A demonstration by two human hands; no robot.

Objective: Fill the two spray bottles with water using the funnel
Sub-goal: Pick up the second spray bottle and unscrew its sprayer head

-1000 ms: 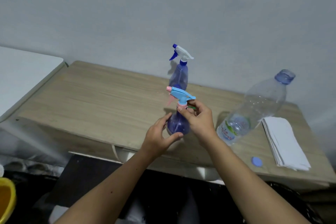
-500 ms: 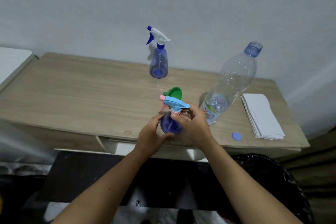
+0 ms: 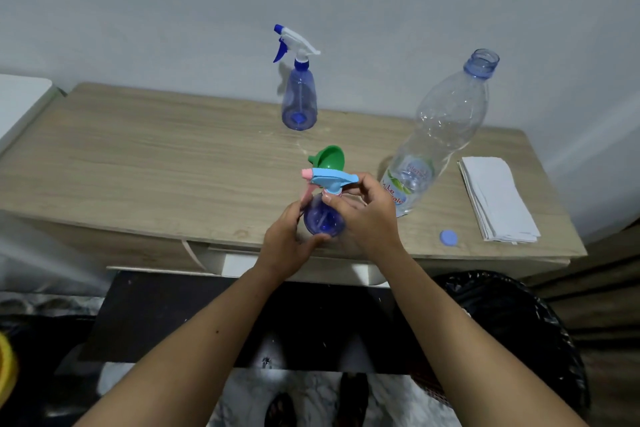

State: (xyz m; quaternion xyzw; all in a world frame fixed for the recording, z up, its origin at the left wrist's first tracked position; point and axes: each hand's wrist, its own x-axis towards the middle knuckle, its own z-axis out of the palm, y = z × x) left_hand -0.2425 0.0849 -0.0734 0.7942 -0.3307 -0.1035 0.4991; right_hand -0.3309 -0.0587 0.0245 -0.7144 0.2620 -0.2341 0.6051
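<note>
The near spray bottle stands upright at the bench's near edge. Left hand grips its body; right hand pinches the collar just above. Funnel lies just beyond.

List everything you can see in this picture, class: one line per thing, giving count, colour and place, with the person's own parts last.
Wooden table: one, light brown, against the wall.
Spray bottle with pink-and-light-blue trigger head: one, clear blue, near front edge, held.
Spray bottle with white-and-dark-blue trigger head: one, clear blue, upright at the back.
Plastic funnel: one, green, on the table just behind the held bottle.
Large clear plastic water bottle: one, uncapped, little water left, right of the funnel.
Round bottle cap: one, blue, near front edge.
Folded paper stack: one, white, at right end.
Left hand: grip on the held bottle's body.
Right hand: grip at its neck.
</note>
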